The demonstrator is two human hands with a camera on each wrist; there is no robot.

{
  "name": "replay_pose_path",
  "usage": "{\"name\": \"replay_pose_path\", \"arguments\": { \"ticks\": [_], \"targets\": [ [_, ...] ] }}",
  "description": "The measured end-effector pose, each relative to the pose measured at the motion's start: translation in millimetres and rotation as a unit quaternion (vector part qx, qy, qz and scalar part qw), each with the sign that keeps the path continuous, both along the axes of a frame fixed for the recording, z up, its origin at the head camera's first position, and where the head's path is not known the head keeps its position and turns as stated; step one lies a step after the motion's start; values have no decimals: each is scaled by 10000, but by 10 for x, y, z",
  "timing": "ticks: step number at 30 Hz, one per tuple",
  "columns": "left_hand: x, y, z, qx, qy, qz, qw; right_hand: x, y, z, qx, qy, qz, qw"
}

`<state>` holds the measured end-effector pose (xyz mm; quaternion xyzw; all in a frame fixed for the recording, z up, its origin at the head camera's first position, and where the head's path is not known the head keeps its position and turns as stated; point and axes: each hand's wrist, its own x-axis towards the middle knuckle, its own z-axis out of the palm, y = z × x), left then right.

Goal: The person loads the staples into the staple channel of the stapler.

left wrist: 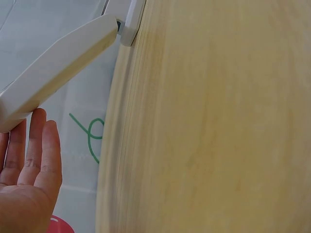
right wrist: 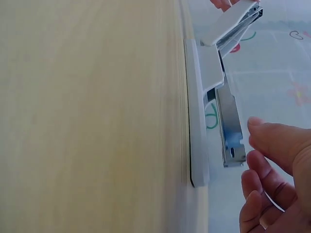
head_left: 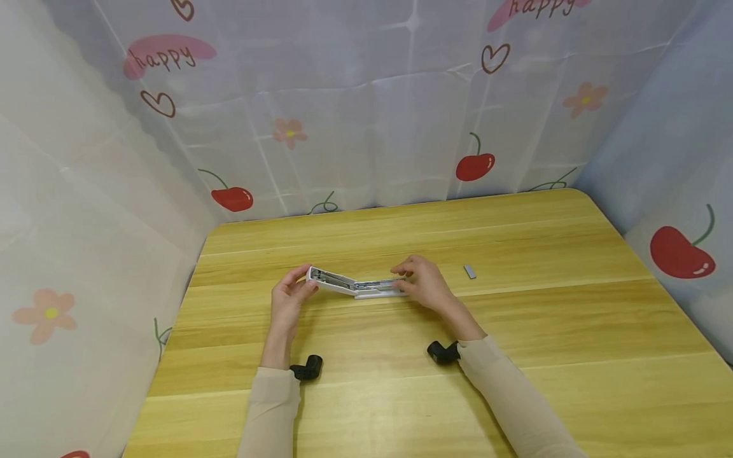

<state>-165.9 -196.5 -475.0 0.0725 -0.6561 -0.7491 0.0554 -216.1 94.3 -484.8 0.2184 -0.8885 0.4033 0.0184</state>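
Note:
A white stapler lies folded open on the table, its upper arm swung up to the left and its metal magazine showing. My left hand grips the raised end of the upper arm between thumb and fingers. At the other end, my right hand is right by the magazine's tip. Its thumb and forefinger are parted there, with the other fingers loosely curled in the right wrist view. A small grey strip, like a block of staples, lies on the table beyond the right hand.
The wooden table has a rounded far corner. Behind it and at both sides hang curtains printed with cherries, hearts and flowers. Black wrist cameras stick out from both cuffs over the table.

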Motion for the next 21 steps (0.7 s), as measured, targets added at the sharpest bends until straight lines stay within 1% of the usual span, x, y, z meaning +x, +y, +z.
{"name": "replay_pose_path", "arguments": {
  "ticks": [6, 10, 16, 21],
  "targets": [
    [3, 11, 6, -19, -2, -17, 10000, 44, 160, 57, -228, 56, -326, 9992],
    [6, 18, 5, 7, 24, -24, 10000, 68, 335, 107, -332, 216, -593, 9975],
    [7, 17, 2, -6, 35, 21, 10000, 70, 641, 108, -499, 544, -1158, 9905],
    [11, 21, 10, 35, -13, 7, 10000, 79, 884, 69, -534, 534, -1492, 9859]
  ]
}}
